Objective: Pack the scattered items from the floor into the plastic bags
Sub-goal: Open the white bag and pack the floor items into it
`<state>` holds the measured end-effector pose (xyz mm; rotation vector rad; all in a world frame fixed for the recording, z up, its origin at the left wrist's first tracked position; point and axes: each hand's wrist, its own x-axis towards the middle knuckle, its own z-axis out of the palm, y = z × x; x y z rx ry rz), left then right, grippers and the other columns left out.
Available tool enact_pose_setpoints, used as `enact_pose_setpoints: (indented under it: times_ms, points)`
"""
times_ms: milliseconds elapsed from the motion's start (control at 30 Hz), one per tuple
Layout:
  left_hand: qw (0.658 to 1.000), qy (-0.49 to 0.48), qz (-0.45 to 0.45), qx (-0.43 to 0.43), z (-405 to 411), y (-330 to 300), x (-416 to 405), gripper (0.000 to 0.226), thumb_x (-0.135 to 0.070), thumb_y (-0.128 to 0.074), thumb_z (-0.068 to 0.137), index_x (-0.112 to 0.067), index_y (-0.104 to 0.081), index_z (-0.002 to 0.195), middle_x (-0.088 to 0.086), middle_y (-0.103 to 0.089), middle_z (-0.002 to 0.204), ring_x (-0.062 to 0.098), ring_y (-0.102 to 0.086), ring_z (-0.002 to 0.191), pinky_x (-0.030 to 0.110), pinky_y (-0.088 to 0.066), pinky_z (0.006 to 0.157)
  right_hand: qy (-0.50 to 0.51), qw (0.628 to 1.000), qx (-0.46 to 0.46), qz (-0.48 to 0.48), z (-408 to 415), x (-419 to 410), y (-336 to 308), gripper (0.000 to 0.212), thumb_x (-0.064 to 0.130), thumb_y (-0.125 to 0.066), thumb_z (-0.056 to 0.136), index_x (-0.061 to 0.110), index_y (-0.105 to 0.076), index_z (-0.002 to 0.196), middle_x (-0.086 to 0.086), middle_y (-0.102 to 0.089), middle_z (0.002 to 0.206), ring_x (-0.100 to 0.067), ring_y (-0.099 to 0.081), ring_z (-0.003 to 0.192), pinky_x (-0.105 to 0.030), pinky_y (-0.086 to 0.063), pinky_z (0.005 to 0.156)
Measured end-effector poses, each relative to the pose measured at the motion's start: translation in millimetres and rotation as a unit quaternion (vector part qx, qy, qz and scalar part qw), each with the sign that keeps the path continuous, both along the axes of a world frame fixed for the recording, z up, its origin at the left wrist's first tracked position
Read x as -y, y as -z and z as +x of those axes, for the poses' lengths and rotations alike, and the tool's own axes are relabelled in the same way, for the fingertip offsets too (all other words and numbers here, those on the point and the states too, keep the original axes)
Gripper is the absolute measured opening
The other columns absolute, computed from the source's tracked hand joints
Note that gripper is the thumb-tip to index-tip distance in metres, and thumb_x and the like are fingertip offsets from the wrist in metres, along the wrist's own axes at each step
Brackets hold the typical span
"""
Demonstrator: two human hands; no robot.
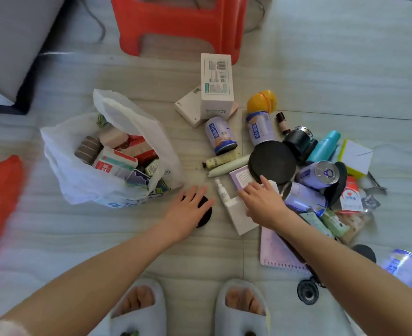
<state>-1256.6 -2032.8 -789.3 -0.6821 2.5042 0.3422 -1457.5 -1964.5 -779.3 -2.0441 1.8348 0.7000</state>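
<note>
both hands reach down to things on the floor.
head view: the left hand lies flat with straight fingers on a black disc near the white plastic bag, which is part full. the right hand, fingers relaxed, touches a white box at the edge of the pile of cans and tubes.

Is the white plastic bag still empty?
No, the white plastic bag already holds several packets and boxes, while the left hand rests on a black disc beside it.
</note>
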Motion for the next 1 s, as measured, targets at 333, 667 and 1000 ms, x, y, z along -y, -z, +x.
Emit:
enact_pose_setpoints:
  times_ms: [333,667,1000]
  points:
    - [0.962,-0.235,0.138,0.013,12.0,2.6,9.6,0.069,-0.034,-0.072,0.075,-0.012,-0.035,0.128,0.012,-0.043,0.131,0.028,-0.042,0.119,0.037,-0.041,0.096,0.037,0.997,0.063,0.003,15.0,-10.4,-11.2,0.039,0.031,-0.052,0.089,0.015,-0.045,0.124,-0.008,-0.048,0.127,-0.027,-0.043,0.117,-0.037,-0.035,0.096]
    - [0.769,-0.555,0.153,-0.28,117.0,-111.8,33.5,0.035,-0.031,-0.067,0.082,-0.025,-0.05,0.112,0.0,-0.058,0.101,0.019,-0.058,0.092,0.02,-0.044,0.066,0.403,0.77,0.494,0.004,90.0,39.1,-109.7,0.017,0.031,-0.062,0.083,0.019,-0.06,0.095,-0.002,-0.069,0.092,-0.017,-0.066,0.081,-0.033,-0.054,0.07]
    - [0.749,-0.586,-0.059,-0.303,114.7,-106.2,114.0,0.05,-0.029,-0.063,0.083,-0.01,-0.042,0.124,0.015,-0.061,0.113,0.033,-0.057,0.1,0.039,-0.044,0.09,0.606,0.572,0.547,-0.081,160.1,166.2,-109.3,0.014,0.02,-0.06,0.088,0.008,-0.055,0.093,-0.011,-0.064,0.094,-0.018,-0.061,0.062,-0.042,-0.058,0.075]
